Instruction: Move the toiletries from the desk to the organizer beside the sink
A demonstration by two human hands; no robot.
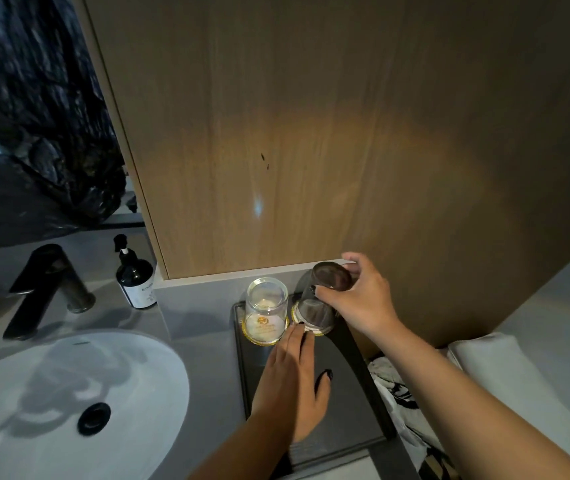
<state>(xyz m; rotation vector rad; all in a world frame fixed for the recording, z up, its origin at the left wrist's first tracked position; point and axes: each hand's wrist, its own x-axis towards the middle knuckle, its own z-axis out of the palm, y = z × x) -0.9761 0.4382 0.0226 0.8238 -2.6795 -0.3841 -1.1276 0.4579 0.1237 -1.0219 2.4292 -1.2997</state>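
Observation:
A dark rectangular tray (353, 403) lies on the grey counter to the right of the sink. Two glasses stand upside down at its far end, each on a round paper coaster. The left glass (266, 301) stands free. My right hand (359, 296) grips the right glass (325, 296), which is tilted on its coaster (311, 329). My left hand (294, 379) lies flat on the tray with its fingers apart, the fingertips touching that coaster's near edge.
A white basin (51, 403) with a black drain sits at the left, behind it a black tap (41, 289) and a dark pump bottle (134, 275). A wooden panel (311, 133) rises behind the tray. Patterned cloth (398, 393) and a white towel (501, 368) lie at the right.

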